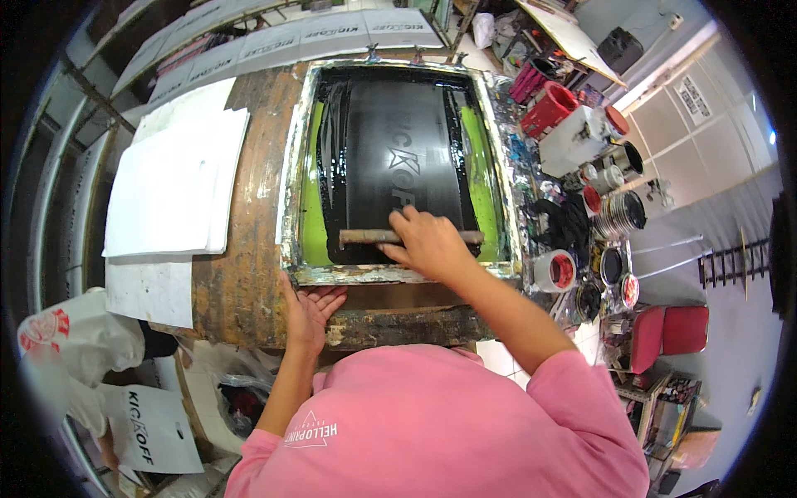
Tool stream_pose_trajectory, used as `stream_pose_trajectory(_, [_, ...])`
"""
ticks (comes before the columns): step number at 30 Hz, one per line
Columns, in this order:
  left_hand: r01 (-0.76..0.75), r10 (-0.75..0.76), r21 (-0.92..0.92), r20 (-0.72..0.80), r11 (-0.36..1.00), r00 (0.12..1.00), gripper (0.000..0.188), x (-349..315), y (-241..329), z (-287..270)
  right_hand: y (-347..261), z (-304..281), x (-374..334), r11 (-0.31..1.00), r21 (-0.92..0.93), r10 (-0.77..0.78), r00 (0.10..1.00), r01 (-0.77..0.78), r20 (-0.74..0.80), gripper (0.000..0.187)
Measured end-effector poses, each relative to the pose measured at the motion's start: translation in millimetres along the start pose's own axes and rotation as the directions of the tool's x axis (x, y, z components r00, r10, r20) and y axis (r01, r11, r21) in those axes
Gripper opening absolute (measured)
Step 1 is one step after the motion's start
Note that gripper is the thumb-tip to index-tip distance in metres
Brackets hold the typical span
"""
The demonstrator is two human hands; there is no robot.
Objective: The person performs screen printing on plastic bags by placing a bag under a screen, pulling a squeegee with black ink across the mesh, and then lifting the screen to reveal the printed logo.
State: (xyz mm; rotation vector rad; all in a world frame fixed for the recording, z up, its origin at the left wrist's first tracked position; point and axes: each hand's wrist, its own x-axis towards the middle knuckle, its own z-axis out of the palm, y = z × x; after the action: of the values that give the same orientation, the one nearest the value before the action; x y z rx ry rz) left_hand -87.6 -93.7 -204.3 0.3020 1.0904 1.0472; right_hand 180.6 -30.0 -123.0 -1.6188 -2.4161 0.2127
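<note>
A screen-printing frame (292,199) lies on the wooden table, its mesh coated with black ink and edged in green at both sides. My right hand (427,242) grips the wooden handle of a squeegee (365,237), which lies crosswise near the frame's near end. Lettering shows faintly through the ink beyond it. At the frame's near left corner is my left hand (311,311), palm up with fingers stretched out, by the underside of the near rail. Whether it bears the frame's weight I cannot tell.
A stack of white sheets (178,178) lies on the table's left. Ink tubs, including a red bucket (551,108) and a white jug (573,141), crowd the right side. At lower left, another person holds a printed white bag (149,427). Printed pieces cover racks (307,37) behind.
</note>
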Motion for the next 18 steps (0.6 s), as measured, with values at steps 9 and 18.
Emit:
stream_pose_trajectory(9, [-0.326,0.366,-0.17,0.36,0.93,0.858,0.114,-41,69,29,-39,-78,-22,0.981,-0.193,-0.094,0.926,0.023,-0.365,0.035])
stream_pose_trajectory(18, [-0.538,0.58,0.824,0.53,-0.18,0.619,0.097,25,90,51,-25,-189,77,0.943,-0.329,-0.247,0.776,0.054,-0.581,0.034])
